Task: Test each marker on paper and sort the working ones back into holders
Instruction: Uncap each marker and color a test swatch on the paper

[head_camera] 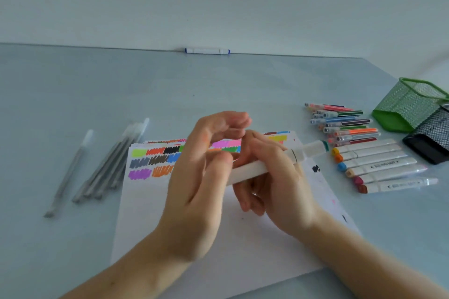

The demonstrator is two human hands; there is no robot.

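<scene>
My right hand grips a thick white marker whose green-capped end points to the upper right. My left hand pinches the marker's near end between thumb and fingers; that tip is hidden behind the hand. Both hands hover over a white sheet of paper that carries several coloured test scribbles along its far edge. A row of thick white markers with coloured caps lies to the right, and thinner coloured markers lie behind them.
A green mesh holder lies tipped on its side at the far right, beside a black mesh holder. Grey pens lie left of the paper, one apart. A white marker with blue ends rests against the wall.
</scene>
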